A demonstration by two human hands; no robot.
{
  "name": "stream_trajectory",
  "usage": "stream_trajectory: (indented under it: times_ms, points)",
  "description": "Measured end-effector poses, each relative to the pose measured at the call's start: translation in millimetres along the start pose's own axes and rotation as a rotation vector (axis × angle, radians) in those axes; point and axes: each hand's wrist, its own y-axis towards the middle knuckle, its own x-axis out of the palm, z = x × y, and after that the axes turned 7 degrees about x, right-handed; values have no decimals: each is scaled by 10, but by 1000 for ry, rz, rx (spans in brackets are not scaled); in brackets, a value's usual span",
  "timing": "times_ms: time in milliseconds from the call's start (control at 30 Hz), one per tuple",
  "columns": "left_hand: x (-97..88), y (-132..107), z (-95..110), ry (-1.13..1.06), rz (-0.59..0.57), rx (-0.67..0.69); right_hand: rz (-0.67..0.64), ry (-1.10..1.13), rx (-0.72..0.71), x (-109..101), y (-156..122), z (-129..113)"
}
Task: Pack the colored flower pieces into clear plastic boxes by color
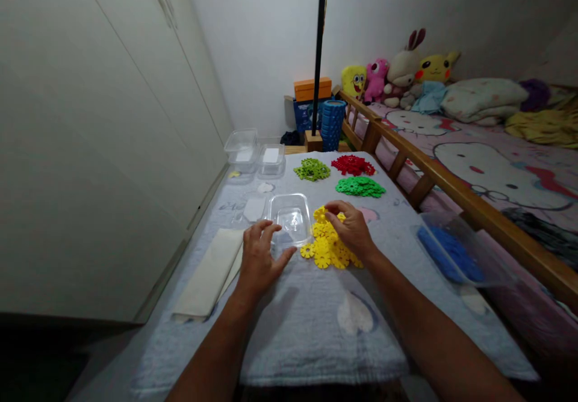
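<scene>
Yellow discs [323, 251] lie heaped mid-surface, just right of a clear box [289, 197]. From where I stand they look flat and bright, with notched rims that make them resemble little flowers; the leftmost shows a darker centre. They overlap loosely, thinning to single pieces along the near edge. The box is square with rounded corners, and light glints off its floor.

The right hand [354, 230] reaches over the heap's far side, its grip drawn in, thumb and forefinger close together by a disc; I cannot tell whether they pinch it. The left hand [259, 257] has its grip spread, thumb well apart from the fingers, at the box's near left corner; whether it touches the rim I can't say.

Farther off on the pale surface [293, 348] sit lime [312, 169], red [353, 165] and green [360, 186] piles.
</scene>
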Motion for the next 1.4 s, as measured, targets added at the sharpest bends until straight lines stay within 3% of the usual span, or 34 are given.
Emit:
stream_trajectory:
  times_ms: [100,200,333,433,567,700,900,1100,1233,1400]
  points:
    - [105,-38,-32,-127,130,-230,-83,-59,-58,138,37,-176]
    - [197,-35,-56,-249,164,-402,-160,-157,-106,292,36,-259]
    - [249,4,-78,-416,140,-516,-254,-263,-132,424,-22,-250]
    - [279,28,-91,-545,177,-580,-246,-281,-167,376,-37,-203]
    - [321,44,-109,-646,216,-606,-138,-273,-149,130,-5,-130]
    - [344,59,-133,-704,292,-621,-196,-360,-98,-61,-63,-33]
    - [363,36,-171,-778,398,-638,-299,-456,-144,101,-332,49]
    - [315,-2,-130,-740,382,-621,-394,-527,-202,294,-456,-45]
    - [288,-1,-114,-724,351,-614,-387,-500,-260,257,-432,-29]
    - [287,21,-142,-727,329,-642,-348,-298,-309,123,-357,44]
